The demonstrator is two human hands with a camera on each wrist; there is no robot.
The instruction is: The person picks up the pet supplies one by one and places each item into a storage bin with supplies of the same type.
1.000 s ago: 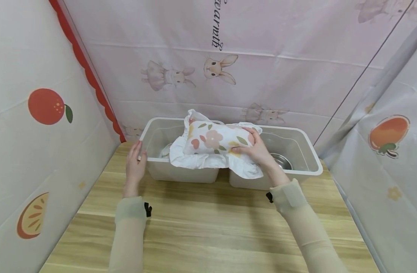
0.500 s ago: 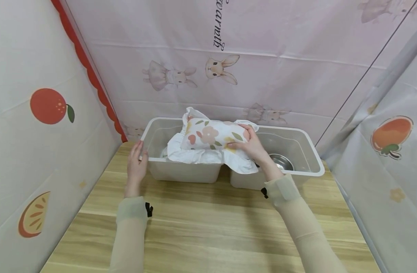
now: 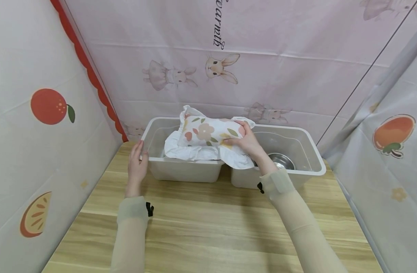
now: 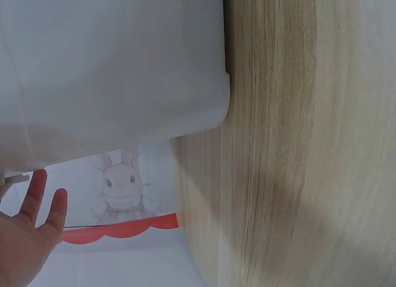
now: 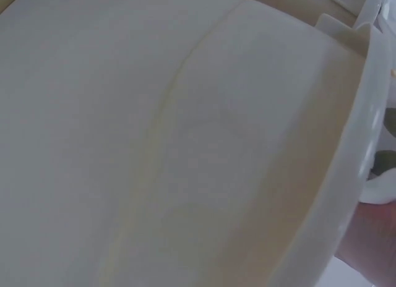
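Note:
A small white pillow (image 3: pixel 208 132) with printed flowers and a ruffled edge lies across the top of the left bin (image 3: pixel 184 172), its right end reaching over the gap to the right bin. My right hand (image 3: pixel 247 143) grips it near the right end, thumb in front and fingers over the far side. Only a sliver of that hand (image 5: pixel 374 237) and of the pillow (image 5: pixel 387 157) shows past the bin rim in the right wrist view. At the left bin's left front corner, my left hand (image 3: pixel 137 163) touches the rim. Its fingers look fairly straight in the left wrist view.
The right bin (image 3: pixel 290 142) holds a shiny metal bowl (image 3: pixel 281 161), partly hidden by my right forearm. Both bins stand on a wooden table (image 3: pixel 201 223) against a printed cloth wall (image 3: pixel 263 83). Cloth walls also close off both sides.
My right hand has carried the pillow a little to the left, further over the left bin. More of the metal bowl shows. My left hand stays at the bin's corner.

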